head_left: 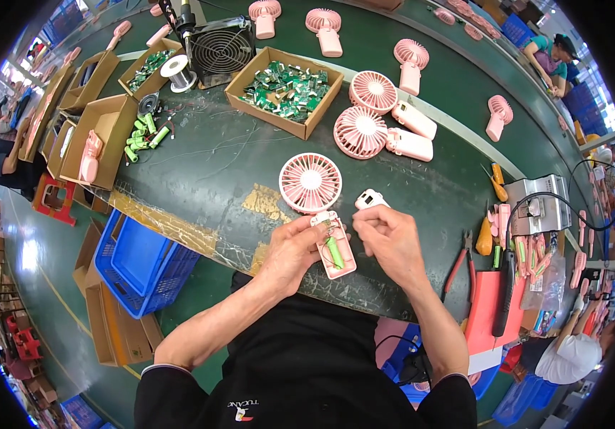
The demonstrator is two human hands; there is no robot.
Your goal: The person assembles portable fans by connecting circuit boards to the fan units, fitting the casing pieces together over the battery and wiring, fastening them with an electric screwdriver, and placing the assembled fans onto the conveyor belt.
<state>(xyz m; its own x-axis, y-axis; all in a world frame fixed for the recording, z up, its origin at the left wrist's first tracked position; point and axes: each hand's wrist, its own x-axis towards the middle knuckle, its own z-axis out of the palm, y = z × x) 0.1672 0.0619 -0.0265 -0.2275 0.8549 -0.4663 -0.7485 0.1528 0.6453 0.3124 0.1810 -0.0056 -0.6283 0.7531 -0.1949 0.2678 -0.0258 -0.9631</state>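
My left hand (287,252) grips a pink handheld fan (310,183) by its opened handle, with the round grille pointing away from me. Inside the handle sit a green battery cell (335,252) and a small circuit board (329,224), partly under my fingers. Just right of the handle, my right hand (392,242) is closed, thumb and fingers brought together. Whatever they pinch is too small or hidden to make out. A pink handle cover with a dark window (370,199) shows just beyond its knuckles; whether the hand touches it I cannot tell.
Beyond my hands lie more fans (360,133) and a cardboard box of circuit boards (309,129). Green cells (139,137) and a solder spool (177,71) are left. Red-handled pliers (459,266), a black-handled soldering iron (505,297) and screwdrivers (485,236) lie right. Co-workers sit further off.
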